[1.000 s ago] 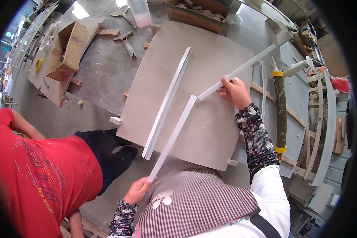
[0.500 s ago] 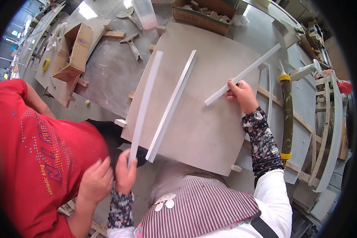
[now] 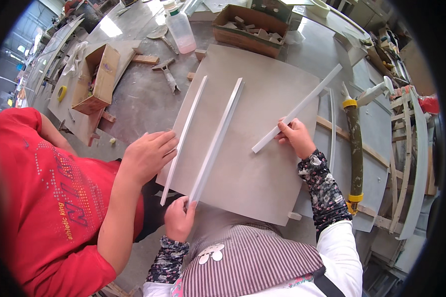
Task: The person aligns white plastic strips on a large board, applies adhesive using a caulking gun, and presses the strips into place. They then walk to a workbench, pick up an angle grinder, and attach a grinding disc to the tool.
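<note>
we are laying white strips on the grey slab (image 3: 262,163): our left hand (image 3: 179,221) pinches the middle strip (image 3: 217,141) at the near edge, our right hand (image 3: 296,137) presses the right strip (image 3: 297,108), and next, we judge, careful parallel aligning.

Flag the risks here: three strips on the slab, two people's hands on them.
1. The left strip hangs past the slab edge by the co-worker's hand; a nudge could tip it off.
2. The left hand pinches only the middle strip's near end, so its far end may swing.
3. The right hand presses the right strip near one end; it could pivot.
</note>
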`<state>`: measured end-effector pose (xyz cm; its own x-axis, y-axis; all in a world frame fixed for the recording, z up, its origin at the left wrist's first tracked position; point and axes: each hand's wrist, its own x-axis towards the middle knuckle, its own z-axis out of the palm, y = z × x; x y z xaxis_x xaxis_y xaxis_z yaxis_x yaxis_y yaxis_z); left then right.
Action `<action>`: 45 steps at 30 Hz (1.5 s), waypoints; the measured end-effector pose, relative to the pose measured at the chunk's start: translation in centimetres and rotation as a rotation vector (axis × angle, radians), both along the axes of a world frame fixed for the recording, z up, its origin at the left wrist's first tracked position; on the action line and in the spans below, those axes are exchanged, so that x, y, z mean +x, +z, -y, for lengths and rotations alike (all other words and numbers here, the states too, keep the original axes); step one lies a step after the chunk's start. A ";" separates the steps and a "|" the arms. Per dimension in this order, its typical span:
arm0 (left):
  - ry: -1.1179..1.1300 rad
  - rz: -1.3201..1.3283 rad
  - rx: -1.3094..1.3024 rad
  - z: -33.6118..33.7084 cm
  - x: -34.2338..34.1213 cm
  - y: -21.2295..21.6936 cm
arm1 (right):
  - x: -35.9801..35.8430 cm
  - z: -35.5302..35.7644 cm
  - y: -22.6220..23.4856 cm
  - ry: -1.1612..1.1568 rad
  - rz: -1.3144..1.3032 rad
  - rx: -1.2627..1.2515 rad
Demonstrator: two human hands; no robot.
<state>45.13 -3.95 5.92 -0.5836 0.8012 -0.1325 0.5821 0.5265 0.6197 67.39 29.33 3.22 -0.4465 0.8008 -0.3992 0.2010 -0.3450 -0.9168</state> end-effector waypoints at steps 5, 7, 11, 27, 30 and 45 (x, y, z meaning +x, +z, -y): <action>0.226 0.378 -0.005 0.4 -0.2 -1.4 | -0.2 -0.1 0.3 0.036 0.042 0.011; 0.259 0.480 0.019 1.1 -0.3 -1.6 | -0.1 -0.3 0.2 0.035 0.018 -0.010; 0.342 0.736 0.078 2.1 -0.6 -1.7 | 0.1 -0.4 0.0 0.023 0.033 -0.009; 0.500 0.904 0.211 3.1 -0.5 -2.5 | 0.4 -0.9 0.7 0.028 0.041 -0.036; 0.494 0.819 0.191 4.3 -0.5 -1.3 | 0.3 -0.9 1.2 0.030 0.033 -0.050; 0.327 0.696 -0.196 11.3 3.6 0.4 | 1.7 -5.8 1.0 -0.017 0.093 -0.003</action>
